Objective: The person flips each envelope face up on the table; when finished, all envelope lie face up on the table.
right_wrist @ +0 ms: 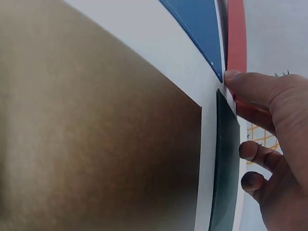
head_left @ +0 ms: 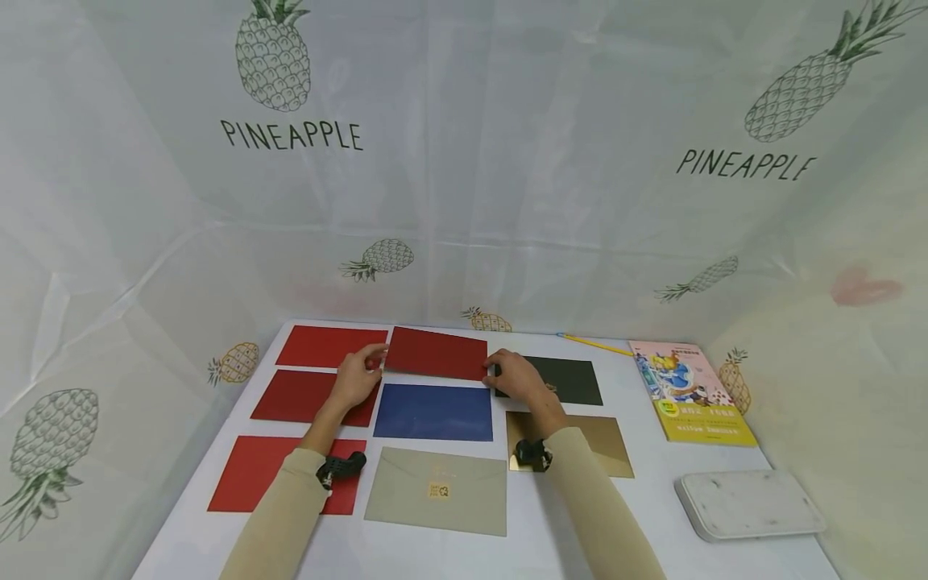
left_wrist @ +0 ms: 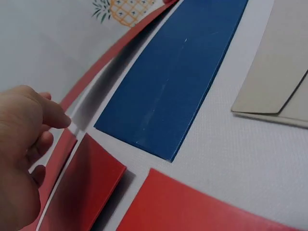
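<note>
A red envelope (head_left: 437, 353) at the back middle of the table stands slightly tilted, with a hand at each short edge. My left hand (head_left: 356, 377) pinches its left edge. In the left wrist view the thumb (left_wrist: 60, 117) lies right at that edge. At the other end, my right hand (head_left: 516, 376) pinches the right edge, thumb (right_wrist: 236, 78) in front and a finger behind. Just below the held envelope lies a blue envelope (head_left: 433, 412). A dark green envelope (head_left: 573, 380) lies partly under the right hand. Red envelopes (head_left: 329, 346) lie by the left hand.
Under the forearms lie a lower red envelope (head_left: 246, 475) and a gold envelope (head_left: 602, 443). A grey envelope (head_left: 406, 503) sits between the arms. To the right are a yellow pencil (head_left: 594, 344), a pink and yellow book (head_left: 692, 391) and a white case (head_left: 750, 503). Pineapple-print sheeting encloses the table.
</note>
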Available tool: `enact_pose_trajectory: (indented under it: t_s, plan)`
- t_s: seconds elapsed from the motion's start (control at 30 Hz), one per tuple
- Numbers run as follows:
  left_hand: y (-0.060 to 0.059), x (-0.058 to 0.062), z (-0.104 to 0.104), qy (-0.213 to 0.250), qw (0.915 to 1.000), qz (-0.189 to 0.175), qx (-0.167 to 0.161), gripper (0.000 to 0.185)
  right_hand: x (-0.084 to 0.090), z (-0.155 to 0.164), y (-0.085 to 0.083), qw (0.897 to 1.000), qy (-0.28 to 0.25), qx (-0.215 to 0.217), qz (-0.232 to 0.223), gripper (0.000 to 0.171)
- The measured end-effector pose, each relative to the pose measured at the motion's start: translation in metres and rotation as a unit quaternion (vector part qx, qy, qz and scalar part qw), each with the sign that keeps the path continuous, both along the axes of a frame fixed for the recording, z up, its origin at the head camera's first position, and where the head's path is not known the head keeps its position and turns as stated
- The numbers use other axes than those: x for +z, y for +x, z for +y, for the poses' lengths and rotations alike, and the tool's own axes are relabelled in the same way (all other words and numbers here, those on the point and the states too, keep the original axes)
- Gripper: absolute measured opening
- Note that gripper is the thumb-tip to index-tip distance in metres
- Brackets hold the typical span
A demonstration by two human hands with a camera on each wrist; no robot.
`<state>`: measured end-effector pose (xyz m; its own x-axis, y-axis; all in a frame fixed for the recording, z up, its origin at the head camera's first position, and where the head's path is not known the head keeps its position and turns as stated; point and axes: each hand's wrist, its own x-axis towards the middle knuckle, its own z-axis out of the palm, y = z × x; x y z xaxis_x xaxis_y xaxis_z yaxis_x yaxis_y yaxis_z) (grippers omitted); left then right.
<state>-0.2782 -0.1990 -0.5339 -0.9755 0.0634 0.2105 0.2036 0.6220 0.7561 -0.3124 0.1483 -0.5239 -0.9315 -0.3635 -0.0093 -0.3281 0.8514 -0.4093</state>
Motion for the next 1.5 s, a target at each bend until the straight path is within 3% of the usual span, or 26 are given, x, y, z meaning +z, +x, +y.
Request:
enact_pose_trajectory:
  t_s: [0.17, 0.4, 0.53, 0.73, 1.0, 1.13, 1.27, 1.4, 1.5]
  plan:
    - [0.000, 0.001, -0.002, -0.006, 0.9998, 0.019, 0.005, 0.047, -0.003, 0.001, -0.002, 1.000, 0.007, 0.000, 0.000, 0.042]
    - [-0.001, -0.001, -0.002, -0.014, 0.9997, 0.016, 0.013, 0.046, -0.002, 0.002, -0.002, 1.000, 0.013, 0.016, 0.012, 0.047]
    - [-0.002, -0.002, -0.001, -0.014, 0.9995, 0.027, 0.012, 0.044, -0.002, 0.004, -0.002, 1.000, 0.015, 0.021, 0.017, 0.047]
    - [-0.004, 0.001, 0.002, -0.015, 0.9971, 0.074, 0.006, 0.038, -0.003, 0.005, -0.002, 0.999, 0.024, 0.024, 0.020, 0.047]
    - [-0.002, 0.009, 0.008, -0.032, 0.9962, 0.080, 0.014, 0.027, -0.001, 0.007, 0.000, 0.999, 0.020, 0.033, 0.026, 0.039]
    - [-0.004, 0.011, 0.009, -0.018, 0.9953, 0.094, 0.014, 0.023, 0.000, 0.012, 0.001, 0.998, -0.005, 0.035, 0.045, 0.031]
    - [-0.004, 0.010, 0.009, 0.006, 0.9945, 0.104, 0.017, 0.020, 0.006, 0.018, 0.002, 0.995, -0.076, 0.014, 0.066, 0.022]
    - [-0.005, 0.011, 0.011, 0.028, 0.9933, 0.109, 0.026, 0.018, 0.015, 0.019, 0.002, 0.983, -0.153, -0.016, 0.098, 0.016]
    - [-0.006, 0.012, 0.013, 0.034, 0.9919, 0.117, 0.035, 0.022, 0.020, 0.019, 0.001, 0.975, -0.181, -0.033, 0.122, 0.015]
